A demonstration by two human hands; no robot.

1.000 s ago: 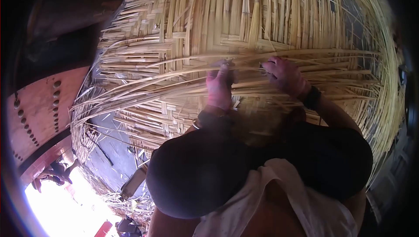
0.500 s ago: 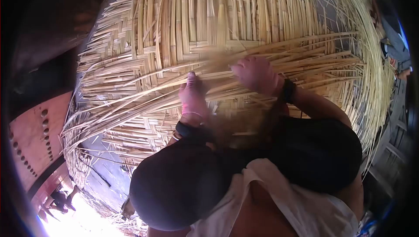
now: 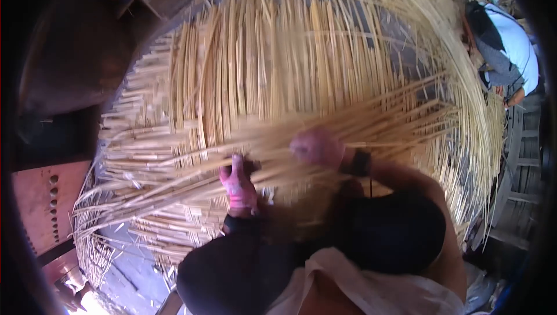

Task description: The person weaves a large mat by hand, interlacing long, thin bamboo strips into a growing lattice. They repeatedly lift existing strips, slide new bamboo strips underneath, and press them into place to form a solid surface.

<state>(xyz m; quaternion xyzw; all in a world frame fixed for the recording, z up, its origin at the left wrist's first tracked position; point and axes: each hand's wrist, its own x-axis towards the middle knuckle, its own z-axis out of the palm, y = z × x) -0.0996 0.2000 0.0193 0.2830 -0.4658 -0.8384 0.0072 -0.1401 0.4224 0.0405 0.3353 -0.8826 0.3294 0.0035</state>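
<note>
Over a broad woven mat of pale straw-coloured strips (image 3: 255,54) on the grey floor (image 3: 125,274), near a riveted pinkish panel (image 3: 43,204), the left hand (image 3: 239,186) and right hand (image 3: 318,146) stand apart at loose strips (image 3: 156,190), their grip too blurred to tell.

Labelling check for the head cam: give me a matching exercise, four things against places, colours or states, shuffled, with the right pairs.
1. Left hand
2. Right hand
3. Other person
4. Studded panel

A. Reddish, near the view's left edge
B. Motion-blurred, over the pale strips, the higher of the two hands in view
C. Near the view's right edge, in a pale top
D. Lower of the two hands in view, thumb pointing up the picture

Pairs: 1-D, 2-B, 3-C, 4-A
</note>
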